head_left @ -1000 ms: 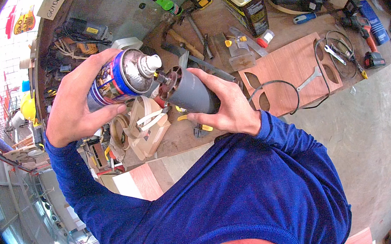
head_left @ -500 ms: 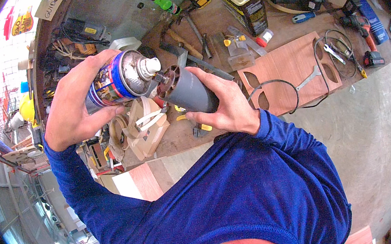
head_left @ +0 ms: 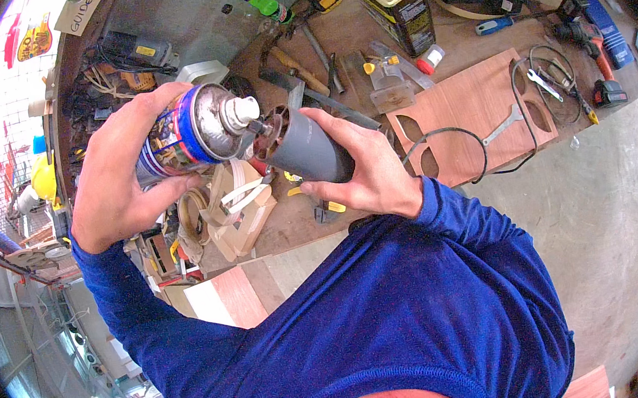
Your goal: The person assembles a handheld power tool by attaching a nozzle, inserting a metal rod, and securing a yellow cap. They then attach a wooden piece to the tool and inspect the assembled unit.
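Note:
My left hand is wrapped round a blue printed spray can, tilted so that its white nozzle points right. In my right hand is a dark grey cylindrical power-tool body, gripped between thumb and fingers. Its brownish, dirty metal end and short shaft face the can's nozzle, very close to it. Whether nozzle and shaft touch, I cannot tell. No spray is visible. Parts of my right fingers are hidden behind the grey body.
On the workbench, a plywood board with cut-outs bears a spanner and a black cable. Behind stand a large metal tin and a green bottle. A hammer lies beyond my hands; a cordless drill lies far right.
The spray can and the grey tool body have shifted very slightly left together. Both hands keep their grips.

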`<state>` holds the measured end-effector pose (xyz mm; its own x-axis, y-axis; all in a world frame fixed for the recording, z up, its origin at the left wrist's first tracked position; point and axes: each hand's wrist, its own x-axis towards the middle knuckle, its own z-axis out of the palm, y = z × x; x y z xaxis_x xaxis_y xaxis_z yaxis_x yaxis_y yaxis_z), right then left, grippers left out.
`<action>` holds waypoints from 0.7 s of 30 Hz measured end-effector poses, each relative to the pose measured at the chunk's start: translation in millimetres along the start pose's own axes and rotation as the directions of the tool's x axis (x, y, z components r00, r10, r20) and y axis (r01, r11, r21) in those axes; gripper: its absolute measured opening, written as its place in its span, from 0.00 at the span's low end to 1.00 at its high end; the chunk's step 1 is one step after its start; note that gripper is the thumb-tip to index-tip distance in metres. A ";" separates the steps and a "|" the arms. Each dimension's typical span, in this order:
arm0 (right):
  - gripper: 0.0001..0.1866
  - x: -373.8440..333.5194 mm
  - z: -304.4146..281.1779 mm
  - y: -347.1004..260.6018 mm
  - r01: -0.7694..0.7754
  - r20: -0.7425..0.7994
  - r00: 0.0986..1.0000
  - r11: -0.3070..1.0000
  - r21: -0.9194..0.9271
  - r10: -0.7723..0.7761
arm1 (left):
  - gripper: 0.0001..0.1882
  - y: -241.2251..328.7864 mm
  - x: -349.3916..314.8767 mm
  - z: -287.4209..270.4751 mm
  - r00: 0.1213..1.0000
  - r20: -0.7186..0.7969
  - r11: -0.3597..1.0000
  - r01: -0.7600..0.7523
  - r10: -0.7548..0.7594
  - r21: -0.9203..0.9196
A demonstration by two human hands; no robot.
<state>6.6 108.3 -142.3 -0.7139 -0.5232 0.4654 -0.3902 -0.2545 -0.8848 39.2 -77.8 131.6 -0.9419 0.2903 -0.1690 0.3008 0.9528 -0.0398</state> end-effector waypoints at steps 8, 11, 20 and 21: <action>0.48 -0.8 -2.7 -5.6 -0.041 0.036 0.999 0.999 0.021 0.040 | 0.41 -2.0 -0.8 1.5 1.000 -0.006 0.999 0.022 -0.022 -0.042; 0.49 -1.1 -4.1 -7.0 -0.047 0.046 0.998 0.999 0.025 0.046 | 0.40 -2.4 -1.6 1.9 0.999 -0.010 0.998 0.031 -0.032 -0.061; 0.49 -0.2 -4.6 -8.1 -0.039 0.038 0.999 0.999 0.022 0.038 | 0.40 -3.7 -5.3 3.7 1.000 -0.019 0.997 0.016 -0.017 -0.081; 0.49 -0.3 -4.9 -8.4 -0.040 0.037 0.999 0.999 0.030 0.038 | 0.40 -4.0 -5.5 4.1 1.000 -0.015 0.995 0.015 -0.016 -0.097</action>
<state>7.2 114.6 -134.9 -0.7062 -0.5626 0.4299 -0.3438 -0.2583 -0.9028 43.8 -83.6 128.6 -0.9488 0.2760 -0.1536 0.2710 0.9611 0.0530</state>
